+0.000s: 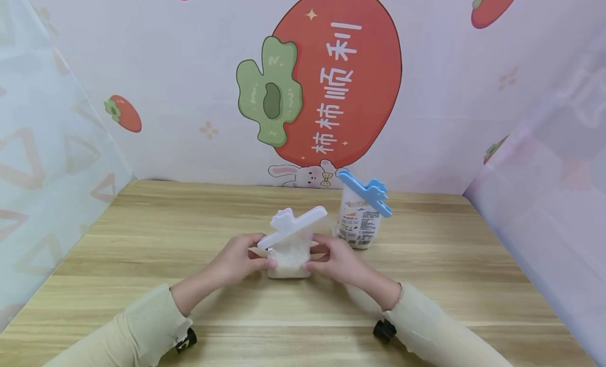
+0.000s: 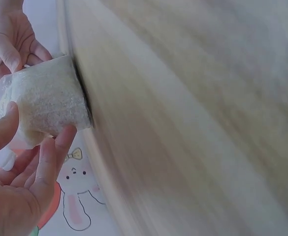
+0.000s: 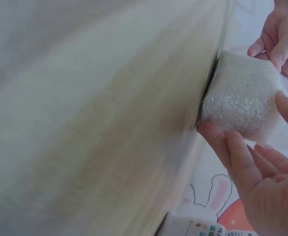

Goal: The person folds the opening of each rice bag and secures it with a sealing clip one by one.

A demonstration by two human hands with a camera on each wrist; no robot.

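Observation:
A clear bag of white grains stands on the table in front of the person, its top closed by a white sealing clip that slants up to the right. My left hand holds the bag's left side, thumb at the front and fingers spread along the side. On the opposite side, my right hand grips it the same way. The left wrist view shows the bag's bottom edge right at the tabletop. In the right wrist view the grains show through shiny, wrinkled film.
Behind and right of my right hand stands a printed white bag, closed by a blue sealing clip. Wood-grain tabletop surrounds both bags. A printed cloth backdrop rises at the table's back edge, with pale side cloths left and right.

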